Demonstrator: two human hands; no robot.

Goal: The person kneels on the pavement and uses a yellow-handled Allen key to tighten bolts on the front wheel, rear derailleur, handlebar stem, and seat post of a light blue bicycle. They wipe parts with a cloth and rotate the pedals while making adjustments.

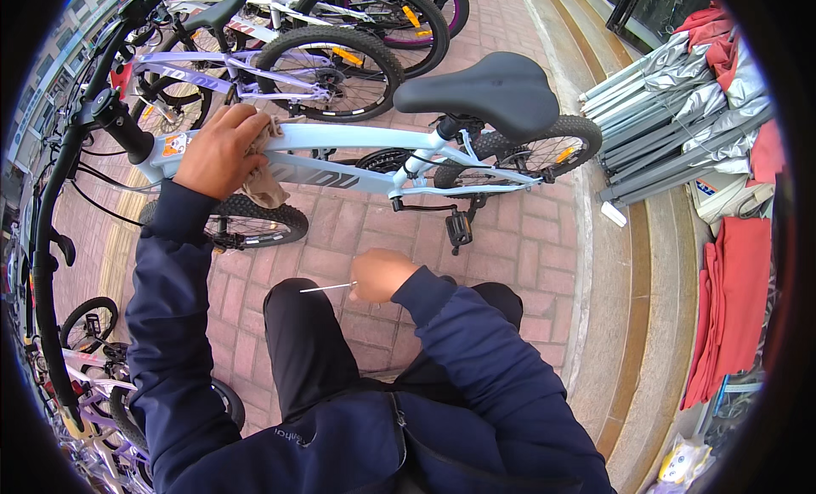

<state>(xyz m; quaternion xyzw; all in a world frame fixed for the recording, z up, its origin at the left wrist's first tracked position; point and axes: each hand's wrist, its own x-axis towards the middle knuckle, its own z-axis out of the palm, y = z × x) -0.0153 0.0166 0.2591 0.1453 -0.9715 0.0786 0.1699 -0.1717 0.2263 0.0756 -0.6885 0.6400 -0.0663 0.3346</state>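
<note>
Head view: we record one tan cloth [265,186] grasped beneath the curled fingers of the left hand [219,154], against the pale-blue bicycle frame [357,137], its loose end hanging below them. We record one slim pale rod [326,287] clenched in the right hand [382,275], projecting leftward from the fingers.

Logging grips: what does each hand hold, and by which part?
Left hand: tan cloth, by a bunched part, against the bicycle top tube. Right hand: thin pale rod, by one end.
</note>
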